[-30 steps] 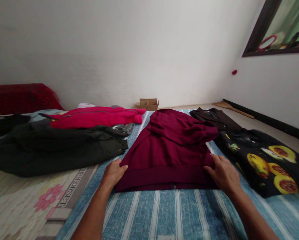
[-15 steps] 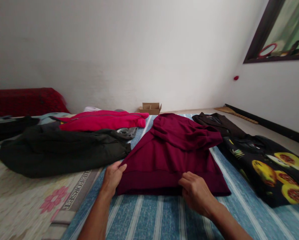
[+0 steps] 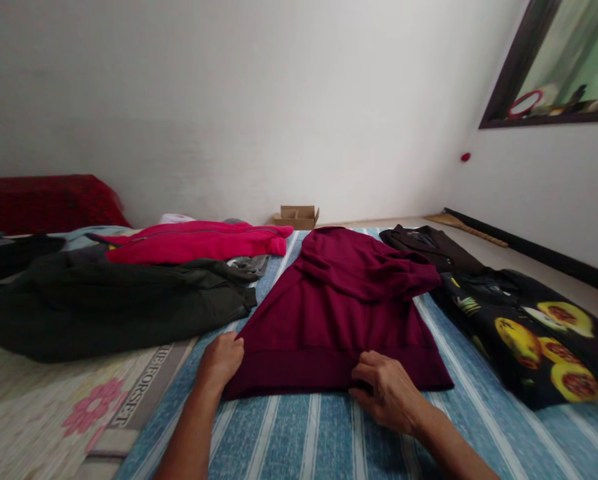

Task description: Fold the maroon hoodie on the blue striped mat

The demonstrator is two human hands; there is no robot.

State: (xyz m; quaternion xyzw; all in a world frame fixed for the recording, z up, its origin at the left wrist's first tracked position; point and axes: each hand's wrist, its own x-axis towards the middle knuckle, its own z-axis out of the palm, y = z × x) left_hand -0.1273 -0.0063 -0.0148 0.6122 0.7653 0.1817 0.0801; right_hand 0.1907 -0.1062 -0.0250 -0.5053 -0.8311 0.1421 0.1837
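Note:
A maroon sweatshirt [image 3: 309, 320] lies on the blue striped bed sheet [image 3: 283, 433] in front of me, its ribbed hem towards me and a sleeve folded across its upper part. With closed fingers, my left hand [image 3: 222, 360] grips the left edge of the sweatshirt just above the hem. My right hand [image 3: 386, 387] is at the hem, right of its middle, with curled fingers pinching the cloth. Part of the hem is hidden behind that hand.
Left of the sweatshirt lie dark green trousers [image 3: 113, 310] and a bright pink jacket [image 3: 203, 241]. A black fruit-print shirt [image 3: 523, 333] and a dark brown garment [image 3: 429, 247] lie to the right. Near the wall stands a small cardboard box [image 3: 297, 217].
The view has shifted slightly to the right. My left fingers have curled closer round the sweatshirt's edge, and the thumb no longer sticks out. My right hand stays at the hem.

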